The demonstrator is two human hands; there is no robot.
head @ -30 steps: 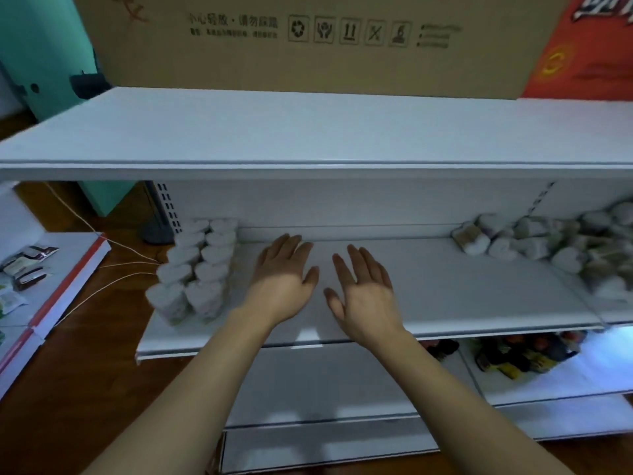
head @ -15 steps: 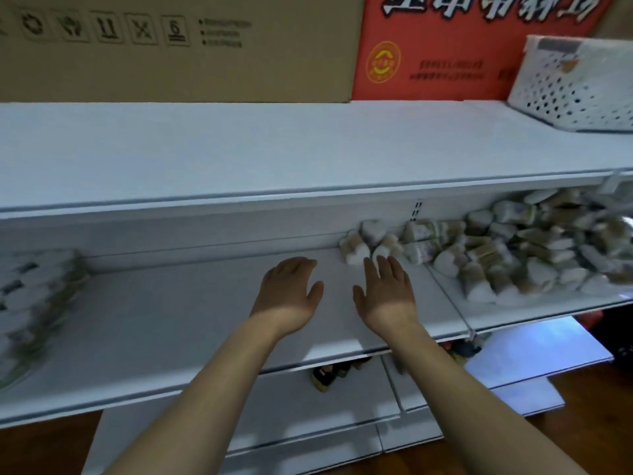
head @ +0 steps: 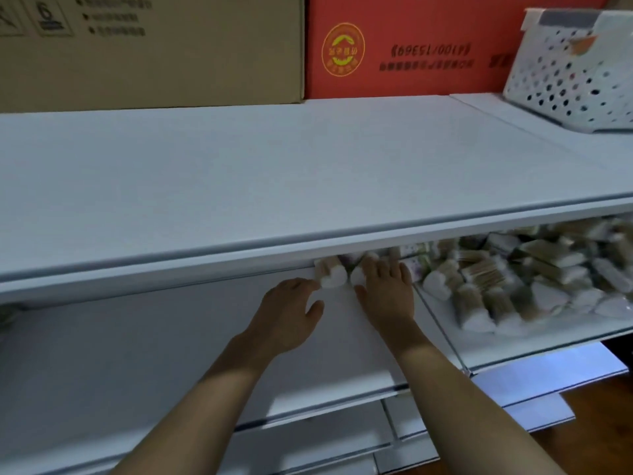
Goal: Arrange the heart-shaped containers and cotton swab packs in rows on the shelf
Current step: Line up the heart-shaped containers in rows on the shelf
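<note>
Both hands have moved right along the shelf [head: 137, 354] to the messy pile of cotton swab packs [head: 507, 286]; the left hand [head: 287, 317] hangs loose by a heart-shaped container [head: 333, 276], and the flat right hand [head: 387, 289] touches another, so picking up starts now.

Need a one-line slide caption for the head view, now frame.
Both hands reach under the top shelf: left hand and right hand at loose heart-shaped containers beside the jumbled pile.
</note>
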